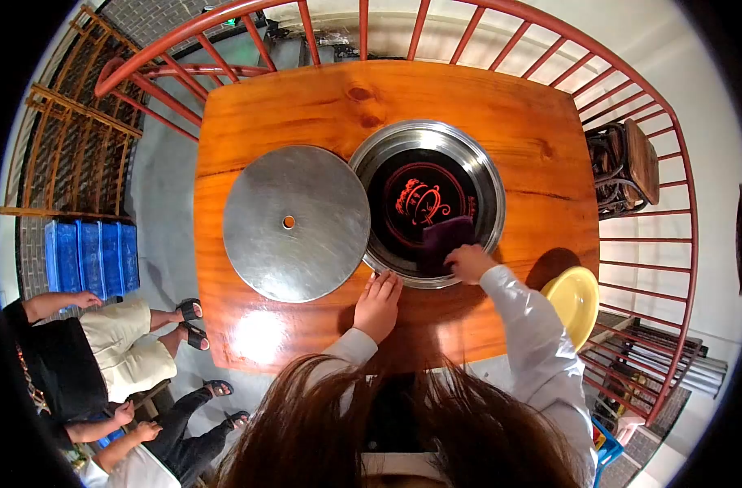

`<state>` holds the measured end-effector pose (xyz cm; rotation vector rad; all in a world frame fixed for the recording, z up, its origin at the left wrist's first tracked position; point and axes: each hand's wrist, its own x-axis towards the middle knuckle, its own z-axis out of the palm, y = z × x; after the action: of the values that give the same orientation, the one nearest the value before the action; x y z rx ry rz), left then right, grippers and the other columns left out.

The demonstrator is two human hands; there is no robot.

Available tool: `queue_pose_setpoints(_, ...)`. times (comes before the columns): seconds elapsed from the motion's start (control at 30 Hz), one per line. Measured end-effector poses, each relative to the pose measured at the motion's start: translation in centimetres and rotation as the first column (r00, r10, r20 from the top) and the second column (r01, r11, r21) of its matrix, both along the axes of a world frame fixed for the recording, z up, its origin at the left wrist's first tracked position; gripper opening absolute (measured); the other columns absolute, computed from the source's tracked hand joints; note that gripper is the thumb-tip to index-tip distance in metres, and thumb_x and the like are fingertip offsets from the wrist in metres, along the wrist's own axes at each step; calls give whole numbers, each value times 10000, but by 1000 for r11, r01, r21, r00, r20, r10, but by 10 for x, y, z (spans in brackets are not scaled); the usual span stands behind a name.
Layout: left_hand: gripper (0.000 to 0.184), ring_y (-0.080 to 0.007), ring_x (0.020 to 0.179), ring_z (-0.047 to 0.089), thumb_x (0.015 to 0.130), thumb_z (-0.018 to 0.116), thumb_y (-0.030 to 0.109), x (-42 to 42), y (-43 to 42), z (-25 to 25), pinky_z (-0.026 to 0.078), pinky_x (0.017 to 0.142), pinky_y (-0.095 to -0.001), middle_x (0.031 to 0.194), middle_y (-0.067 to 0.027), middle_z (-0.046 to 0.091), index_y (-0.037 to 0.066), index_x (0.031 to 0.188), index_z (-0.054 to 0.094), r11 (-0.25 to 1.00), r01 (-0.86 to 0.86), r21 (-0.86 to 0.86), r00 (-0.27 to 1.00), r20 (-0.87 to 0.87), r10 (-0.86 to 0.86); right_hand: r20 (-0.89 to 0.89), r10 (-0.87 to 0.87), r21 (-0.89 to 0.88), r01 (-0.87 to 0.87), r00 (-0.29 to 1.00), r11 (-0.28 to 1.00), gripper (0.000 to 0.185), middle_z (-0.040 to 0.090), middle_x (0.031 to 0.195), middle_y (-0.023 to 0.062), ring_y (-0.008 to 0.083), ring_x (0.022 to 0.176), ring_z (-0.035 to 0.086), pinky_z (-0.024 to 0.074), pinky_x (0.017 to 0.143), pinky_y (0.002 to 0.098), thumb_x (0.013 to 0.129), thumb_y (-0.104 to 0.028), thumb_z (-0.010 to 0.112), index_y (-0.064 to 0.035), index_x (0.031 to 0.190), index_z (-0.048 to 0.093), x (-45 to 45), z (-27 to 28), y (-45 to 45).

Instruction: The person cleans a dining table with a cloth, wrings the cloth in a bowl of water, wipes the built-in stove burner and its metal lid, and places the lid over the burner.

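Note:
My right hand [471, 263] is closed on a dark purple cloth [447, 235], which lies over the lower right of a round black cooktop [407, 183] with a glowing red drawing. A wide steel ring [488, 175] surrounds the cooktop, set in the wooden table [281, 106]. My left hand [378, 305] rests on the wood, fingers extended to the ring's lower left edge, holding nothing. A round metal lid [298, 259] with a small center hole lies flat to the left, its right edge overlapping the ring.
A yellow basin [575, 306] is at the table's lower right edge, beside my right sleeve. Red railings [501, 10] curve behind and right. Stools [641, 163] stand beyond them. Two people sit at the lower left, near blue crates [93, 256]. Long hair hangs in front below.

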<state>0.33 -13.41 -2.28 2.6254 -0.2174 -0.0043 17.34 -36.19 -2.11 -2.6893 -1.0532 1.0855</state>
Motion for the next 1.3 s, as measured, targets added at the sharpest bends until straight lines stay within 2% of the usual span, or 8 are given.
queue_pose_setpoints(0.1, 482, -260, 1261, 429, 780, 557, 102, 2, -2, 6, 327, 1087, -430, 1284, -89, 503, 33, 1255, 524, 1000, -12, 14, 1000, 3, 12, 79, 63, -235, -43, 995, 971, 268, 654, 1062, 90, 262, 1073, 571, 388, 989, 422, 777, -180, 526, -164, 964, 717, 32, 24, -11)
queue_pose_setpoints(0.33, 446, -254, 1251, 446, 773, 548, 92, 1, -5, 3, 326, 1086, -436, 1258, -88, 530, 25, 1214, 553, 999, -34, 40, 998, 61, 32, 382, 32, -61, -9, 924, 998, 248, 655, 1058, 100, 258, 1099, 560, 330, 1063, 405, 753, -162, 538, -125, 924, 714, 37, -2, -43)
queue_pose_setpoints(0.5, 437, -254, 1243, 455, 771, 550, 80, 1, -6, 4, 329, 1084, -431, 1247, -92, 536, 22, 1204, 557, 999, -48, 25, 996, 74, 46, 297, -66, -141, 112, 953, 984, 236, 678, 954, 132, 292, 965, 622, 471, 900, 422, 745, -146, 547, -111, 916, 705, -10, 12, -6)
queue_pose_setpoints(0.7, 419, -254, 1236, 459, 767, 561, 78, 2, -6, 2, 336, 1079, -427, 1226, -90, 542, 27, 1182, 565, 997, -77, 5, 994, 81, 77, 138, -152, 315, 102, 979, 943, 223, 673, 857, 166, 323, 823, 642, 502, 759, 437, 771, -149, 547, -133, 937, 695, -49, -11, 48)
queue_pose_setpoints(0.93, 402, -295, 1198, 484, 746, 594, 43, 3, -6, 6, 369, 1048, -456, 1191, -105, 546, 38, 1148, 574, 997, -71, -30, 994, 85, 73, -245, -290, 533, 378, 925, 757, 294, 669, 948, 177, 376, 916, 619, 492, 841, 436, 829, -151, 519, -69, 1079, 649, -44, -29, 93)
queue_pose_setpoints(1.03, 384, -262, 1208, 483, 752, 574, 73, 5, -6, 4, 343, 1071, -446, 1192, -85, 564, 44, 1135, 594, 996, -84, -18, 993, 83, 85, -212, -238, 671, 318, 948, 669, 260, 661, 926, 191, 386, 909, 615, 494, 809, 437, 829, -146, 519, -45, 1031, 647, -38, -32, 82)
queue_pose_setpoints(1.13, 382, -259, 1210, 482, 754, 576, 70, 5, -4, 7, 340, 1074, -447, 1188, -82, 566, 47, 1135, 596, 997, -80, -21, 995, 62, 81, -280, -148, 569, 288, 949, 771, 227, 649, 907, 208, 394, 893, 611, 490, 783, 439, 826, -153, 524, -30, 974, 644, -9, -17, 64)
queue_pose_setpoints(1.3, 397, -254, 1216, 478, 754, 580, 70, 5, -2, 5, 337, 1075, -445, 1198, -80, 560, 46, 1150, 588, 998, -66, -17, 995, 68, 67, -234, -481, 550, 523, 845, 651, 228, 638, 922, 226, 375, 874, 623, 491, 788, 392, 840, -127, 497, -13, 989, 625, 54, 41, 17)
